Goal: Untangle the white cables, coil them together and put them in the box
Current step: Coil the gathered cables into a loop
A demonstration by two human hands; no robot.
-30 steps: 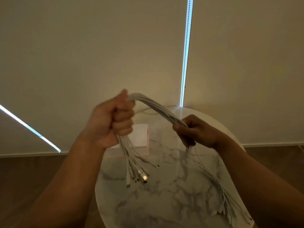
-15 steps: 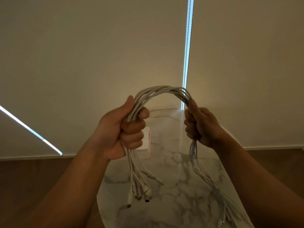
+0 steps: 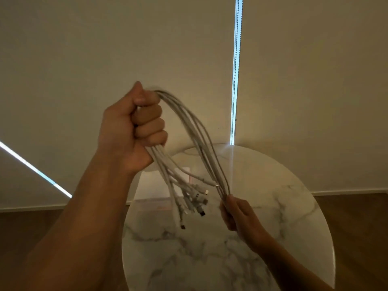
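While fisted, both hands (image 3: pixel 134 131) (raised) grip cables (image 3: pixel 195 133) — looped.

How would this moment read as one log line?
left hand: fist on white cables | right hand: gripping lower run | box: on table

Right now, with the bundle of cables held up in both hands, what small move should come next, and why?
Probably bring the right hand up toward the left hand to close the first loop. The cables already arch from the raised left fist down to the right hand, their plugs dangle free and look untangled, and the box waits on the table behind.
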